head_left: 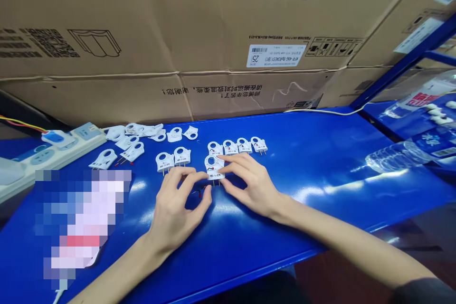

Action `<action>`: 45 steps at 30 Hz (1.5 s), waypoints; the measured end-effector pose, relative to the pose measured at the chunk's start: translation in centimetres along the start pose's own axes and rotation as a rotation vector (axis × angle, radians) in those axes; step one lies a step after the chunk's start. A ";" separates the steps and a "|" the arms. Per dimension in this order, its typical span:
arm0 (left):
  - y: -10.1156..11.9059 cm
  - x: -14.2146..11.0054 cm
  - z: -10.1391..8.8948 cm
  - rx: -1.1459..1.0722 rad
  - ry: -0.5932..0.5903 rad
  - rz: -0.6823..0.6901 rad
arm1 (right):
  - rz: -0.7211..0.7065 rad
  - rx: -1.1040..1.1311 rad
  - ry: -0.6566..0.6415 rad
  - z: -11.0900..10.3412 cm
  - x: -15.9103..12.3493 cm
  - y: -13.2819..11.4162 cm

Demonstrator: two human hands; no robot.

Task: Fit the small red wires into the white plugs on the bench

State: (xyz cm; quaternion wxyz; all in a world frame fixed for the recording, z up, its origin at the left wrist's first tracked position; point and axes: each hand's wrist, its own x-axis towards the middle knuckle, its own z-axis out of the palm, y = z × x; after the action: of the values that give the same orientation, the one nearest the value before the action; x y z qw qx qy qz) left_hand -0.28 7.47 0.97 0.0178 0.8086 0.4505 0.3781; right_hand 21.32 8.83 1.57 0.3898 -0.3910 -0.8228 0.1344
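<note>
A white plug housing point(215, 174) with a round hole and two metal prongs lies between my hands on the blue table. My right hand point(254, 187) grips its right side, fingers at the upper edge and thumb low near the prongs. My left hand point(177, 204) is curved at the other side, its index fingertip against the housing's left edge and its thumb near the prongs. A small dark part with a red end point(200, 194) shows beneath the left fingers. Right behind stands a row of several similar housings point(230, 147). Two more plug housings point(173, 160) lie beyond my left hand.
Loose white housings point(142, 130) are heaped at the back left, beside a white power strip point(42, 159). A pixelated flat object point(83, 221) lies at left. Large cardboard boxes point(149, 47) wall off the back. Plastic bottles point(402, 154) lie at right by a blue metal frame point(399, 69).
</note>
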 end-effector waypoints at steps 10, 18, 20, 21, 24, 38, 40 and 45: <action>-0.4 -0.2 0.3 0.019 -0.030 0.031 | 0.105 0.085 -0.053 0.4 -0.3 -0.2; -0.1 0.0 0.2 0.067 -0.044 0.031 | 0.118 0.057 -0.101 0.7 -0.4 0.3; -0.2 0.1 0.1 0.089 -0.052 0.011 | 0.117 0.039 -0.109 0.7 -0.4 0.3; -0.3 0.1 0.0 0.103 -0.057 -0.003 | 0.120 0.029 -0.110 0.6 -0.3 0.3; -0.6 0.2 -0.1 0.164 -0.067 -0.045 | 0.139 0.008 -0.105 0.4 -0.2 0.3; -0.6 0.2 -0.4 0.287 -0.096 -0.022 | 0.160 -0.022 -0.122 0.1 0.0 0.2; -0.4 0.1 -0.5 0.304 -0.109 -0.003 | 0.164 -0.028 -0.123 0.0 0.0 0.3; -0.3 0.1 -0.4 0.342 -0.137 0.015 | 0.183 -0.055 -0.148 0.0 0.1 0.5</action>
State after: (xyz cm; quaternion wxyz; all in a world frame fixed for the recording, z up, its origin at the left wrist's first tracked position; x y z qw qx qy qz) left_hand -0.73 7.56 1.18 -0.0920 0.8271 0.4997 0.2402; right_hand 21.54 9.19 1.34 0.3035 -0.4639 -0.8136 0.1754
